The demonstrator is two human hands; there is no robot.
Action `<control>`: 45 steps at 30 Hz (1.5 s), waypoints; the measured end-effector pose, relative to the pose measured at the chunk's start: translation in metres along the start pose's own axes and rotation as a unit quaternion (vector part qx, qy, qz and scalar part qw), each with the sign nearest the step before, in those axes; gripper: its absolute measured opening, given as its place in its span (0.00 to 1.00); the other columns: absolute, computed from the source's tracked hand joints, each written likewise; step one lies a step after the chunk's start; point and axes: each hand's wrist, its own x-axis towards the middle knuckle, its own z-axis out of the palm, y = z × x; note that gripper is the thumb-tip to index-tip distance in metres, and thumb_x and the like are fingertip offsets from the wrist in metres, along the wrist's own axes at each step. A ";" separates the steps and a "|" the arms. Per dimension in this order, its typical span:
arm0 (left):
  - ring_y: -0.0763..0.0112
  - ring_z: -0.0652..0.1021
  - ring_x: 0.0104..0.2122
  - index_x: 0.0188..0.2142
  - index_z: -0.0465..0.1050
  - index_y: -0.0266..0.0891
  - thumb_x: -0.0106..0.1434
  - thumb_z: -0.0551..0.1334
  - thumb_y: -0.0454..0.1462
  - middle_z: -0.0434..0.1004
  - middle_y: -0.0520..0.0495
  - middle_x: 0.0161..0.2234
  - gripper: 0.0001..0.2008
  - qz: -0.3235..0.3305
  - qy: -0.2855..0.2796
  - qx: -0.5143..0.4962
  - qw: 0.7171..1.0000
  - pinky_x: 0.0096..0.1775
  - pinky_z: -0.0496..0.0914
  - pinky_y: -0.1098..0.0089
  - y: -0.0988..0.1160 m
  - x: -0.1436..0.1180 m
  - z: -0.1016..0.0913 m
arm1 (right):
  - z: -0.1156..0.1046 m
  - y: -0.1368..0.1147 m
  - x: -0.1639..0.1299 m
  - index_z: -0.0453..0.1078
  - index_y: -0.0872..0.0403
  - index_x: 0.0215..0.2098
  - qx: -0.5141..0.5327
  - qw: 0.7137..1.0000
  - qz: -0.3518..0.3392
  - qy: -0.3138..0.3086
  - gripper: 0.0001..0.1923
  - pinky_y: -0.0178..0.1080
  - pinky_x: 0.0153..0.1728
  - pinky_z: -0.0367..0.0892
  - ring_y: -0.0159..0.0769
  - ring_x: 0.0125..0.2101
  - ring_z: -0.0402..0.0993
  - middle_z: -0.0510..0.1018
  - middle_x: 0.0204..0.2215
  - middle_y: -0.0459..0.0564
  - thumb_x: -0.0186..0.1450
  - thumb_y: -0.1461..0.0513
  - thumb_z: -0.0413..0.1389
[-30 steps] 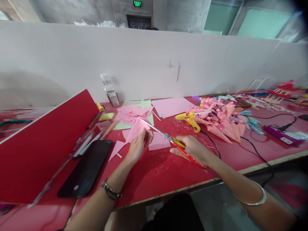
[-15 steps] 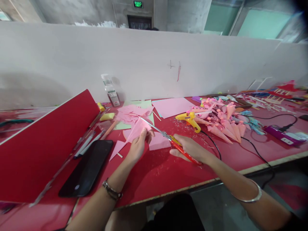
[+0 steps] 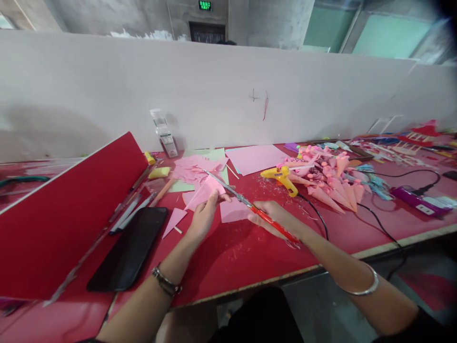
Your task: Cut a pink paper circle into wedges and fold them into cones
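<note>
My left hand (image 3: 207, 214) pinches a folded piece of pink paper (image 3: 203, 193) above the table. In my right hand (image 3: 276, 216) is a pair of scissors (image 3: 266, 216) with red handles, its long metal blades lying across the top edge of the pink paper and pointing to the far left. The blades look closed or nearly so. Under and beside my hands lie a flat pink sheet (image 3: 233, 211) and a small pink paper triangle (image 3: 174, 221). Just beyond the blades is a heap of pink paper scraps (image 3: 196, 167) on light green paper.
A yellow glue gun (image 3: 282, 178) with a black cord lies right of centre, before a pile of pink paper cones (image 3: 332, 181). A black phone (image 3: 130, 252), pens and a propped red board (image 3: 71, 224) stand left. A purple power strip (image 3: 421, 202) is at right.
The scissors' handles have come together, and the blades have shifted slightly along the folded paper's upper edge. My left hand has barely moved.
</note>
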 end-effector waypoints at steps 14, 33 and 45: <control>0.73 0.70 0.28 0.24 0.70 0.38 0.58 0.52 0.49 0.70 0.50 0.25 0.18 0.061 0.082 -0.062 0.993 0.34 0.66 0.73 0.003 0.005 -0.002 | 0.004 0.001 -0.007 0.53 0.53 0.29 -0.071 0.995 0.024 0.059 0.17 0.33 0.25 0.55 0.30 0.24 0.60 0.63 0.25 0.43 0.55 0.51 0.53; 0.72 0.65 0.26 0.21 0.63 0.40 0.60 0.46 0.51 0.62 0.50 0.23 0.22 0.092 0.129 0.038 0.987 0.33 0.64 0.72 0.013 0.000 -0.003 | 0.009 -0.002 -0.013 0.56 0.54 0.32 -0.087 0.996 0.012 0.024 0.19 0.34 0.28 0.56 0.33 0.27 0.62 0.66 0.28 0.47 0.54 0.49 0.54; 0.73 0.65 0.26 0.21 0.63 0.40 0.59 0.49 0.52 0.63 0.51 0.22 0.21 0.083 0.130 0.025 0.988 0.33 0.63 0.72 0.010 0.003 -0.004 | 0.009 0.000 -0.011 0.56 0.54 0.32 -0.084 0.996 0.000 0.017 0.18 0.34 0.27 0.57 0.32 0.26 0.61 0.67 0.28 0.47 0.55 0.49 0.54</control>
